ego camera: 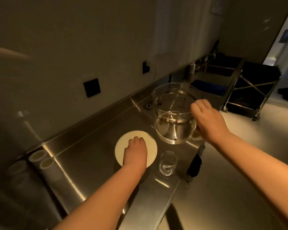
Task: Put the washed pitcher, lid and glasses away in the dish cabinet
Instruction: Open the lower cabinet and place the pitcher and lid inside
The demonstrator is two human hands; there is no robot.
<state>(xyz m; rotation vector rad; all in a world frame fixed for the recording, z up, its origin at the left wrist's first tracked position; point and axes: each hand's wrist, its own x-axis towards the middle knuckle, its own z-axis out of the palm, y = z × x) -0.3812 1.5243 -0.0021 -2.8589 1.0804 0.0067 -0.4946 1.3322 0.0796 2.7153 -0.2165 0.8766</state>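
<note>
Pick-up stage. Left hand (pixel 136 151) rests flat on the white lid (pixel 121 146), centre frame; right hand (pixel 206 117) grips the glass pitcher (pixel 173 112) at centre right. One glass (pixel 168 163) stands on the tabletop (pixel 90 171) below the pitcher. Next: lift both and carry them off.

counter: shiny steel countertop (pixel 90 166)
on it: clear pitcher (pixel 174 113), round white lid (pixel 121 146), 1 glass (pixel 168 162), 2 pale tubes (pixel 43 161) at left

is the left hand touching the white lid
Touching. The head view shows the left hand lying palm down on the round white lid on the steel counter, its fingers covering the lid's middle with no gap visible.
</note>
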